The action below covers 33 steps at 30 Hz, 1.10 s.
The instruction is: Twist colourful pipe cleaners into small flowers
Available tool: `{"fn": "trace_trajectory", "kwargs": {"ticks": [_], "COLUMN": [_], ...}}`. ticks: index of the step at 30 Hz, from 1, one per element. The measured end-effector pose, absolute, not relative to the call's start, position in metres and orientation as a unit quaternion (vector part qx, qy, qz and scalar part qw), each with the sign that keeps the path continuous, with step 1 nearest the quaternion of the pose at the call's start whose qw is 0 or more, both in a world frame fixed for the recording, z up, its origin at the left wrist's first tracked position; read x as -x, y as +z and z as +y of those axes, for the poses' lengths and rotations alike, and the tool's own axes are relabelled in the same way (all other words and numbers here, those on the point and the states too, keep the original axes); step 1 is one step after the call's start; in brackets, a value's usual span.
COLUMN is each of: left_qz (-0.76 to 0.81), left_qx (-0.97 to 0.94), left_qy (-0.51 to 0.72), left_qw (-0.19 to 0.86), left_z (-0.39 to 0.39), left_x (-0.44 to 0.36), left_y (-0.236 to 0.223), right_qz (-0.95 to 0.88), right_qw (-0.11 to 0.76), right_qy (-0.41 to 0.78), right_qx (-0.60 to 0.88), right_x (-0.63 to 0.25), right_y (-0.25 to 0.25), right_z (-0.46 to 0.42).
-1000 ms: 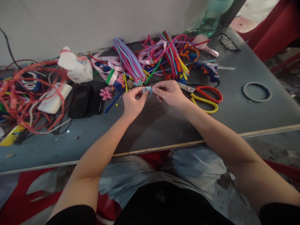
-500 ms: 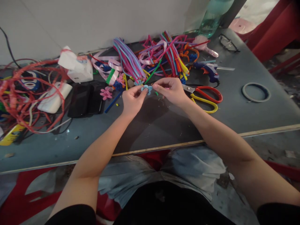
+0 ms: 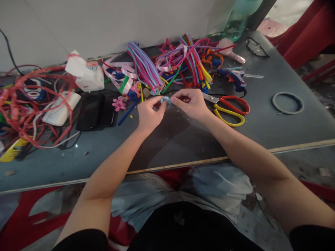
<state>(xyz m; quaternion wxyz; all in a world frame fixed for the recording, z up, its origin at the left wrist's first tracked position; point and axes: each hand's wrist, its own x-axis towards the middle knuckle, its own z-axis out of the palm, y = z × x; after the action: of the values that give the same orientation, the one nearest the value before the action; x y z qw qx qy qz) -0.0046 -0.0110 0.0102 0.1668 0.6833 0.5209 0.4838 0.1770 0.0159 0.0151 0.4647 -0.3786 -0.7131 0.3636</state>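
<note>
Head view: my right hand point(image 3: 192, 103) is back at the blue looped piece point(image 3: 165, 100).
My left hand point(image 3: 150, 114) pinches it over the table point(image 3: 172, 146), behind the front edge; whether my right grips, I can't tell. Work is two-handed again.

– See all the blue piece point(image 3: 165, 99) between the fingers?
– Lose part behind the left hand's point(image 3: 150, 113) thumb.
– Near the right hand point(image 3: 192, 103)?
– Miss the scissors' point(image 3: 235, 99) tips behind it; beyond the fingers, lose the bottle's point(image 3: 237, 24) top, cut off above.
</note>
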Motion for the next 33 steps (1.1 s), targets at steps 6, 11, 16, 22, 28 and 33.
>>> {"fn": "trace_trajectory", "kwargs": {"ticks": [6,11,16,22,28,33], "left_qz": [0.503,0.462,0.456,0.433,0.409,0.384], "left_qx": [-0.711,-0.757,-0.771,-0.782,-0.800,-0.821], "left_qy": [0.473,0.460,0.444,0.448,0.435,0.420], "left_qw": [0.130,0.048,0.027,-0.024,-0.049,-0.033], "left_z": [-0.011,-0.011,-0.010,-0.008,-0.006,-0.005], "left_x": [0.006,0.005,0.005,0.006,0.008,0.010], "left_y": [0.009,0.006,0.004,0.004,-0.002,-0.006], "right_qz": [-0.735,-0.795,-0.774,-0.803,-0.813,-0.765], "right_qw": [0.486,0.448,0.457,0.418,0.365,0.334], "right_qy": [0.278,0.187,0.179,0.176,0.227,0.374], "right_qx": [0.383,0.363,0.401,0.386,0.393,0.405], "right_x": [-0.180,-0.179,-0.175,-0.177,-0.178,-0.186], "right_y": [0.021,0.022,0.017,0.021,0.027,0.025], "right_z": [0.014,0.009,0.009,0.008,0.010,0.018]}}
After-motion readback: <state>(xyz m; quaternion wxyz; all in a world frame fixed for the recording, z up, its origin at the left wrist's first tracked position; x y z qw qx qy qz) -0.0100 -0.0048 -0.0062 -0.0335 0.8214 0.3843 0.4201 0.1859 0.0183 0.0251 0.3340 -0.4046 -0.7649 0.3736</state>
